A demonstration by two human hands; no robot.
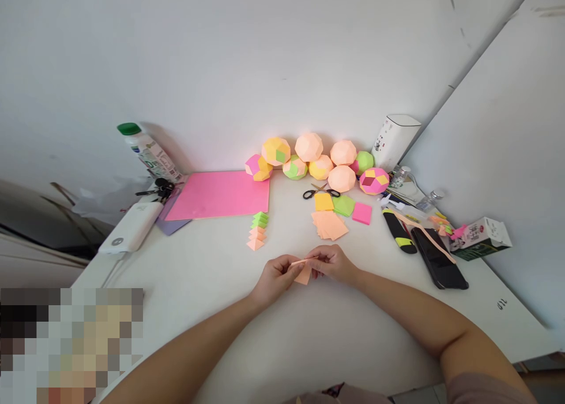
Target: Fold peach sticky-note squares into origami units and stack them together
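My left hand [274, 278] and my right hand [334, 263] meet over the middle of the white table [212, 286], both pinched on one small orange paper piece [303, 271] that is partly folded. Just beyond my hands lies a loose pile of orange paper squares [330, 224]. A small stack of folded orange and green paper units [258, 230] sits to the left of that pile. Yellow [323, 202], green [344, 205] and pink [362, 213] note pads lie behind the orange pile.
Several paper polyhedron balls [309, 157] line the wall. Black-handled scissors [320, 192], a pink sheet [220, 194], a white power bank [132, 226], keys [159, 187], a green-capped bottle [148, 150], a black phone [438, 257], a marker [398, 232], a milk carton [481, 238] and a white box [394, 139] surround them.
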